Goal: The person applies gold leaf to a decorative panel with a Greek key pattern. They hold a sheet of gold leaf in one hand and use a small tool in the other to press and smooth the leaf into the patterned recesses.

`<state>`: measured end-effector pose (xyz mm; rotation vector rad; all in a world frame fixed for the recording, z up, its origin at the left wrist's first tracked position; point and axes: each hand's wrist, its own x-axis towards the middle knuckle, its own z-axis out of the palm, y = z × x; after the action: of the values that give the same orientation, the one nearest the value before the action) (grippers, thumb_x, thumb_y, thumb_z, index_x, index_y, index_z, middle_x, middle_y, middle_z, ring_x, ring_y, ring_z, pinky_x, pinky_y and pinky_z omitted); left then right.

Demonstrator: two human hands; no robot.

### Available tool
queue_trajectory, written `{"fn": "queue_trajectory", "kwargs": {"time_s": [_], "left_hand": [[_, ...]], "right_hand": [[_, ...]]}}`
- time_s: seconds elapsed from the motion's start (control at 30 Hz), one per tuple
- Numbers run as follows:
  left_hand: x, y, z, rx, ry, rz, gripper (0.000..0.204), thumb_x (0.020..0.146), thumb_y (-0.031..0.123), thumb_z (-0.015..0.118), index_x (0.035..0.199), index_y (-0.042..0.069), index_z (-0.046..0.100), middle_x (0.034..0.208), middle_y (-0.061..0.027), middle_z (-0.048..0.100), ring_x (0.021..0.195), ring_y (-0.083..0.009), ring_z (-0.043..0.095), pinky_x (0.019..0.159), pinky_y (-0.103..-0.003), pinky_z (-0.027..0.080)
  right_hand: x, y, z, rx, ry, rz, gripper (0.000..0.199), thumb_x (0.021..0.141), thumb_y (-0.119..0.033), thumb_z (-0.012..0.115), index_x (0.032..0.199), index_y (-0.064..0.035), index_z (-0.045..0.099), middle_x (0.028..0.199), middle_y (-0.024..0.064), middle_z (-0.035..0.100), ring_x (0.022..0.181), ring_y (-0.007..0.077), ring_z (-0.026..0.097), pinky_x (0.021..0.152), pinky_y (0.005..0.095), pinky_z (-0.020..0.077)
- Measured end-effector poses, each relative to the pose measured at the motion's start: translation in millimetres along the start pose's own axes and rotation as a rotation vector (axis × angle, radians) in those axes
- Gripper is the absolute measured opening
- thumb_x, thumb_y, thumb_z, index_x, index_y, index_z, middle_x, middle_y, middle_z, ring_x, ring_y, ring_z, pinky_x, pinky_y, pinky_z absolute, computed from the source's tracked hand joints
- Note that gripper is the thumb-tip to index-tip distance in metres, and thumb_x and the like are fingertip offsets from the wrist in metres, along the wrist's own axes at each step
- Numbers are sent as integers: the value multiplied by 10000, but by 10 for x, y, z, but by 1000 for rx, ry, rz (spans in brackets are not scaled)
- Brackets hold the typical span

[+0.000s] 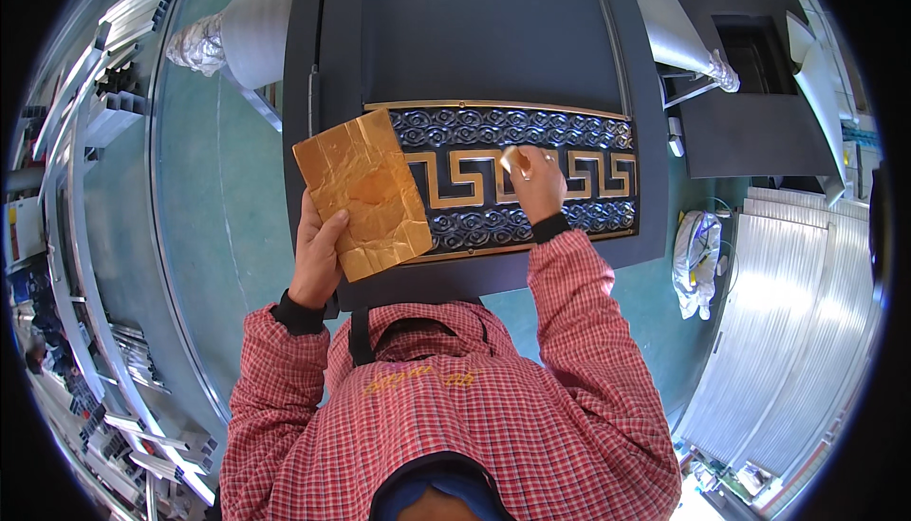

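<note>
My left hand (321, 248) grips a flat rectangular gold-coated piece (375, 194), its thumb on top. The piece's surface is wrinkled, with a darker orange patch in the middle, and it overlaps the left end of a relief panel (465, 130). That panel is dark, with swirl bands above and below a raised gold key pattern (465, 179). Over the middle of the pattern, my right hand (539, 184) has its fingers closed on a small pale pad (513, 158) with gold on it. The exact kind of pad is too small to tell.
The panel is set in a large dark grey door (484, 27). Foil-ended wrapped rolls (199, 44) lie at both sides. Metal racks (104, 179) with profiles run along the left. A ribbed translucent sheet (769, 322) and a silvery bag (697, 260) are at the right.
</note>
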<state>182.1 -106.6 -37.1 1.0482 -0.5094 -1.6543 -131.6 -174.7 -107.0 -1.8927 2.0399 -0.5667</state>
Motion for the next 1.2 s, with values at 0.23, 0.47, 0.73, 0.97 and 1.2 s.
{"fn": "queue_trajectory", "kwargs": {"time_s": [0.23, 0.47, 0.73, 0.97, 1.2], "left_hand": [[-3, -15, 3, -7, -5, 16, 526, 938, -23, 394, 1420, 68, 204, 1325, -143, 450, 1163, -241, 540, 926, -357, 517], [1, -38, 62, 24, -32, -24, 511, 940, 1, 410, 1415, 80, 238, 1334, -127, 455, 1175, -235, 530, 949, -362, 500], [-20, -86, 97, 13, -70, -28, 521, 934, -12, 418, 1417, 81, 244, 1327, -122, 465, 1168, -223, 534, 952, -358, 493], [1, -275, 205, 0, -141, -42, 490, 946, -3, 425, 1398, 73, 252, 1308, -114, 469, 1171, -181, 517, 963, -317, 470], [-28, -310, 330, 23, -180, -46, 488, 943, -6, 419, 1395, 51, 244, 1315, -111, 462, 1171, -178, 514, 971, -312, 458]], "right_hand": [[-405, 73, 108, -82, -52, -5, 221, 717, -97, 692, 930, -84, 637, 897, 115, 634, 849, 328, 607, 721, 424, 498], [-352, 81, 48, -6, 57, 13, 201, 722, -86, 684, 918, -88, 638, 895, 102, 635, 875, 310, 613, 732, 416, 501], [-661, 62, -175, -34, -24, 14, 259, 689, -52, 677, 943, -95, 651, 929, 89, 633, 843, 294, 621, 707, 395, 508], [-498, -839, -701, 357, 179, -257, 327, 683, 53, 717, 994, -15, 644, 927, 121, 640, 771, 219, 632, 671, 307, 515], [-550, -1222, -753, 145, 56, -456, 276, 652, -5, 687, 910, -102, 665, 881, 52, 637, 809, 255, 608, 698, 348, 508]]}}
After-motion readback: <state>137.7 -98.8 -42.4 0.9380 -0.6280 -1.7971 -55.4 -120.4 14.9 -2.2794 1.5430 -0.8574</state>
